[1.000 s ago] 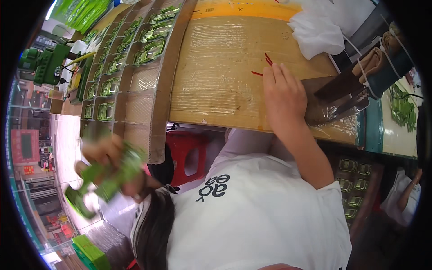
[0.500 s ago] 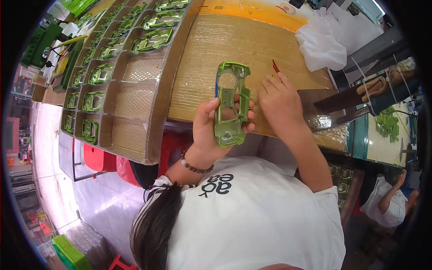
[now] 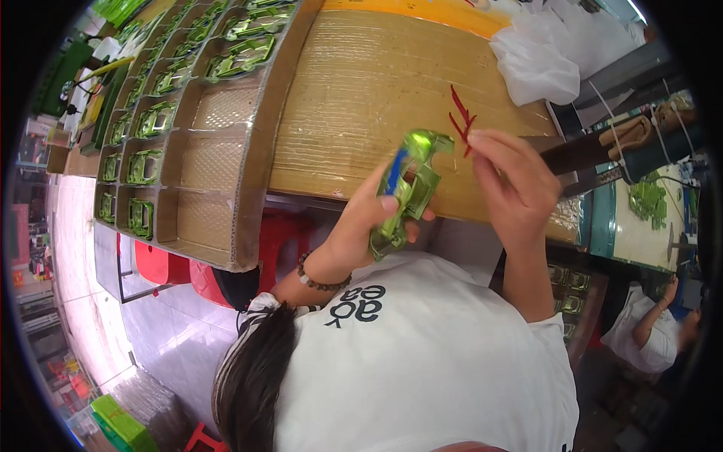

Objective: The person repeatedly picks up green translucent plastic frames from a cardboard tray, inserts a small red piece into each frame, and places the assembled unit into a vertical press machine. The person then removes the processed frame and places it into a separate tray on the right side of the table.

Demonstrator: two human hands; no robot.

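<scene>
My left hand grips a green car-shaped shell, tilted, at the near edge of the counter; my right hand brings its fingertips to red strips. Left: compartmented cardboard tray.

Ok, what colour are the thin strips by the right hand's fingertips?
The strips are red, best seen in the head view.

Tray left of table, shell before strips, bag behind right
</scene>
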